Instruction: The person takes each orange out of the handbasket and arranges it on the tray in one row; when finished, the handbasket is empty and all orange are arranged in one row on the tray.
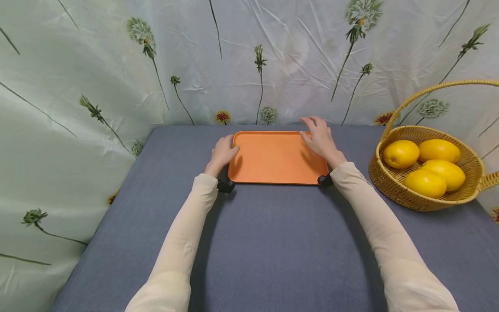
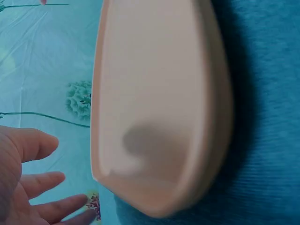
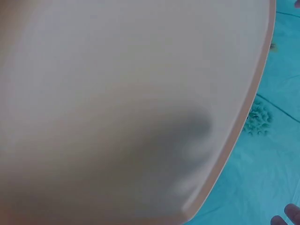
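Observation:
A shallow orange tray [image 1: 273, 158] with a raised rim lies flat near the back of the table. At its left end is my left hand [image 1: 223, 151], overlapping the rim in the head view. The left wrist view shows the fingers of that left hand [image 2: 42, 187] spread and apart from the tray [image 2: 150, 93]. Over the tray's right end hovers my right hand [image 1: 319, 139], thumb and fingers parted with nothing between them. In the right wrist view only fingertips [image 3: 293, 213] show, beyond the rim of the tray [image 3: 225, 154], and a hand's shadow falls on its surface.
To the right stands a wicker basket [image 1: 413, 197] with a tall handle, holding several yellow lemons [image 1: 401, 154]. A grey-blue cloth [image 1: 273, 242] covers the table. A curtain [image 1: 234, 65] printed with dandelions hangs right behind the table's back edge and along its left side.

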`<action>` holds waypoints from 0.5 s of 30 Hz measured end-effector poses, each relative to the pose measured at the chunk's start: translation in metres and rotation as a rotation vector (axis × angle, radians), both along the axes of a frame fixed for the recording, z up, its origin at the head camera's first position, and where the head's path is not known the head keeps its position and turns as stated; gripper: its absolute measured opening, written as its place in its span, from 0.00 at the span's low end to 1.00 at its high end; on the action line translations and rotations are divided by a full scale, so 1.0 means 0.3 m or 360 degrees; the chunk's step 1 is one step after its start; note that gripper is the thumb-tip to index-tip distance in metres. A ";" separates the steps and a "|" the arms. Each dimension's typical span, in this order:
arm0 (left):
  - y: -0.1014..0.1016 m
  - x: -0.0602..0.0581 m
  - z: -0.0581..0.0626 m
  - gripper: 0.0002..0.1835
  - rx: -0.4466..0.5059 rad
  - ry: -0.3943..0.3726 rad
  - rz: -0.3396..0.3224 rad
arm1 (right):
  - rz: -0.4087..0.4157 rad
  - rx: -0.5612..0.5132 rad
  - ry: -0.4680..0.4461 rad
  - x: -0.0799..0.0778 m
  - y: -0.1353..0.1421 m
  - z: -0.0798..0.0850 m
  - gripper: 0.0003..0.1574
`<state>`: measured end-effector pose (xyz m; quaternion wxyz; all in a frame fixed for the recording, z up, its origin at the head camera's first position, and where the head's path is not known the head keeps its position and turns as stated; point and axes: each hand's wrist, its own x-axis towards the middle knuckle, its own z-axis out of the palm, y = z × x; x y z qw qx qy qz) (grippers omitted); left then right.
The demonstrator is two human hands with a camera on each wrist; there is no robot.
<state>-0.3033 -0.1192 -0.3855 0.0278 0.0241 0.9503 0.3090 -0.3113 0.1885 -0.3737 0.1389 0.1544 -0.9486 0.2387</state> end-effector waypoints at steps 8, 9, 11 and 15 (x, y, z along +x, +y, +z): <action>-0.030 0.026 -0.027 0.30 0.0073 -0.0040 -0.0075 | 0.0086 -0.0112 0.0053 0.045 0.019 0.007 0.29; -0.033 0.029 -0.030 0.30 0.0089 -0.0040 -0.0082 | 0.0097 -0.0125 0.0050 0.050 0.023 0.008 0.29; -0.041 0.035 -0.038 0.30 0.0111 -0.0045 -0.0095 | 0.0115 -0.0147 0.0046 0.062 0.030 0.011 0.29; -0.053 0.047 -0.052 0.29 0.0142 -0.0040 -0.0104 | 0.0120 -0.0204 0.0044 0.086 0.044 0.022 0.29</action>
